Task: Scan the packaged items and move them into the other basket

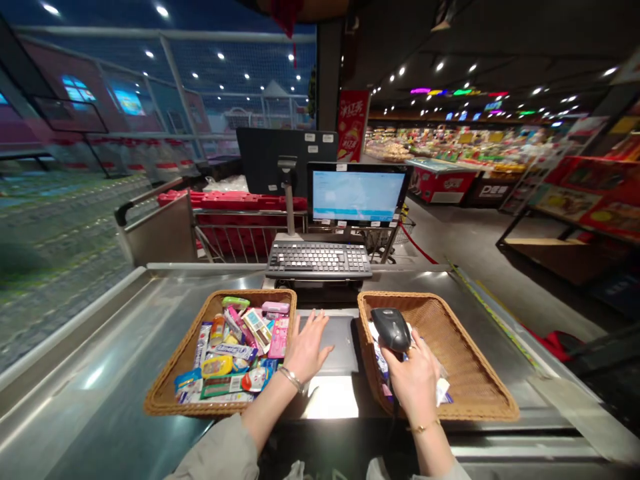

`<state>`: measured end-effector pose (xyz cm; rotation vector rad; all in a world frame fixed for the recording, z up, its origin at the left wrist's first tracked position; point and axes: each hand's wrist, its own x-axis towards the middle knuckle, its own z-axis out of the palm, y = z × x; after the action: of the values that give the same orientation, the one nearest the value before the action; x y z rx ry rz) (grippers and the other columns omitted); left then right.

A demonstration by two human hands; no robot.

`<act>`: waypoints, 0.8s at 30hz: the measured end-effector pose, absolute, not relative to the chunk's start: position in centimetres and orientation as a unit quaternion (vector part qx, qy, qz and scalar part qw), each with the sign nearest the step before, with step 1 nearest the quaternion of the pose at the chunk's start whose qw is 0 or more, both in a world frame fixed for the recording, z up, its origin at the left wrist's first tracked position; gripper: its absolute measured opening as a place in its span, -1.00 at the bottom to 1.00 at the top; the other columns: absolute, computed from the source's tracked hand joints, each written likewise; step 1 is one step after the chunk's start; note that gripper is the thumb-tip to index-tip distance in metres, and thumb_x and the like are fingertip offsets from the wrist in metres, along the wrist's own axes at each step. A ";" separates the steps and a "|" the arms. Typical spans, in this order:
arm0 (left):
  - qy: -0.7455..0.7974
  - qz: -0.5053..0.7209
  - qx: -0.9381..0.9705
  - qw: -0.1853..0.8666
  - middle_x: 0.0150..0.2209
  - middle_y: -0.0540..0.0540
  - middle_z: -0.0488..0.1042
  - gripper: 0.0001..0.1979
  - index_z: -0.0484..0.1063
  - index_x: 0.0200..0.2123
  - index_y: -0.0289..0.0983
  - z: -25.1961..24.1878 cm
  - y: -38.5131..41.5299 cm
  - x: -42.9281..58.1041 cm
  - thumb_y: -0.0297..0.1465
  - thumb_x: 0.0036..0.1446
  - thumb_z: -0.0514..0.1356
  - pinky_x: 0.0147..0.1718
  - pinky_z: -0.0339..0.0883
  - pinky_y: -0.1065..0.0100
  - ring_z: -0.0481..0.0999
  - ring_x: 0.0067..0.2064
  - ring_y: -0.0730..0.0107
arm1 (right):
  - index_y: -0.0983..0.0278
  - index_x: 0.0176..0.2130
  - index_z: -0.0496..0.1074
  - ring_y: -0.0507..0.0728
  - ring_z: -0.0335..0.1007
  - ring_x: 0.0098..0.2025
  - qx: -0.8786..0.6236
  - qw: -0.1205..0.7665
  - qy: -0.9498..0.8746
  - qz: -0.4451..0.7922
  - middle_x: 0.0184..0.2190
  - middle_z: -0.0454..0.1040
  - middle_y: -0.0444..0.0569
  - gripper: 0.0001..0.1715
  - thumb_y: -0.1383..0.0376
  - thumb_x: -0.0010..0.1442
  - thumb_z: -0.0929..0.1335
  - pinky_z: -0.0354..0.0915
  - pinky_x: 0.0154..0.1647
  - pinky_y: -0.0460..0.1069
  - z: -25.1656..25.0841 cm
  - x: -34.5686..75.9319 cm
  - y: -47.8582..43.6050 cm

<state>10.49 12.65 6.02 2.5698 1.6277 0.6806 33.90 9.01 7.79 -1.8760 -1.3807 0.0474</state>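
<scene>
A black handheld barcode scanner [391, 329] sits in the right hand [411, 380], above white packets [442, 392] in the right wicker basket [465, 353]. The left wicker basket [170, 380] is heaped with snack packets [231, 353]. Both stand on a steel checkout counter [85, 347], before a keyboard [319, 260] and monitor [356, 193], with supermarket aisles beyond. The right hand's fingers curl closed around the scanner; the left hand [307, 347] spreads open, palm down and empty, over a dark panel [340, 343] between the baskets.

A steel checkout counter [95, 353] holds two wicker baskets [167, 393].
</scene>
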 end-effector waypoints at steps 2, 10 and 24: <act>0.539 0.217 0.813 0.017 0.28 -0.28 0.24 -0.41 0.11 0.25 -0.25 6.1 12.1 9.3 -0.34 0.16 0.17 0.27 -0.05 -0.22 0.14 0.34 0.02 | 0.31 -0.28 0.57 0.36 0.21 0.20 -0.734 0.385 -0.559 0.025 0.06 0.43 0.28 -0.43 -0.10 0.06 0.30 0.07 0.19 0.22 7.7 33.0 9.2; 0.619 0.201 0.758 0.033 0.29 -0.25 0.22 -0.40 0.10 0.26 -0.29 5.8 9.8 3.5 -0.35 0.18 0.14 0.30 -0.15 -0.19 0.09 0.36 0.05 | 0.31 -0.27 0.57 0.35 0.18 0.24 -0.692 0.352 -0.626 0.070 0.00 0.48 0.25 -0.50 -0.01 0.10 0.28 0.09 0.20 0.24 7.4 29.1 9.7; 0.769 0.126 0.626 -0.036 0.25 -0.32 0.29 -0.44 0.24 0.21 -0.37 5.1 9.4 -5.6 -0.23 0.20 0.10 0.31 -0.11 -0.05 0.16 0.32 0.00 | 0.34 -0.26 0.56 0.35 0.24 0.20 -0.631 0.358 -0.679 0.111 -0.05 0.51 0.25 -0.46 -0.04 0.08 0.28 0.11 0.20 0.23 6.2 25.3 10.8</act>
<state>-5.62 9.35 5.05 2.0133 2.4723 0.4057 25.34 10.75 6.24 -1.6287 -1.7511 0.2855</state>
